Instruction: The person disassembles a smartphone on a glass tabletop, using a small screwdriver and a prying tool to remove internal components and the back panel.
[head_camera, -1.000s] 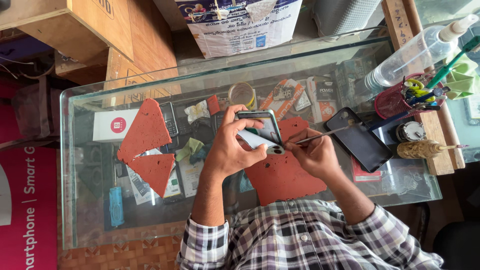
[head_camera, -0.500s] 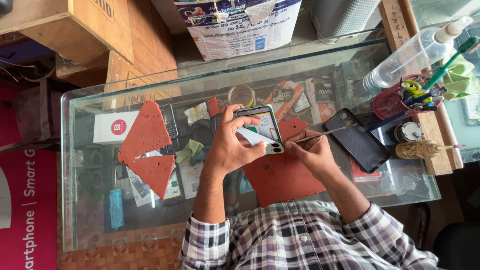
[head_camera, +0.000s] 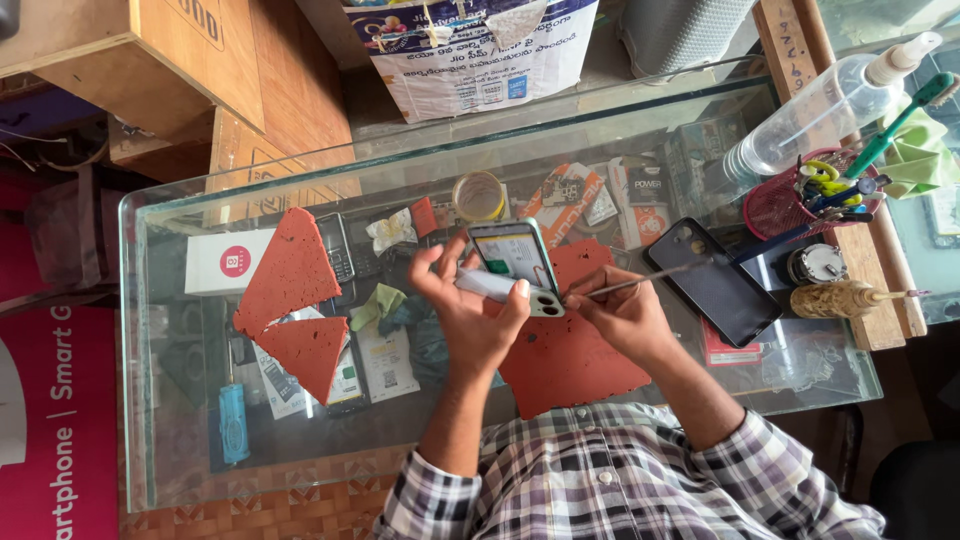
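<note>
While a white printed sack (head_camera: 470, 50) and brown carton (head_camera: 130, 50) sit beyond the glass tabletop (head_camera: 150, 400), the left hand (head_camera: 470, 310) clasps a phone (head_camera: 515, 262); the right hand (head_camera: 625, 315) pinches a thin tool (head_camera: 650, 278) above red mats (head_camera: 290, 270).

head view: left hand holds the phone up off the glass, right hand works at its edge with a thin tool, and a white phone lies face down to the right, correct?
Not quite: in the head view the phone lying face down is black, not white. The left hand does hold the phone, and the right hand works with the thin tool.

L hand (head_camera: 470, 315) gripping phone (head_camera: 515, 262), R hand (head_camera: 620, 312) w/ thin tool (head_camera: 650, 280), glass table (head_camera: 400, 165)
</note>
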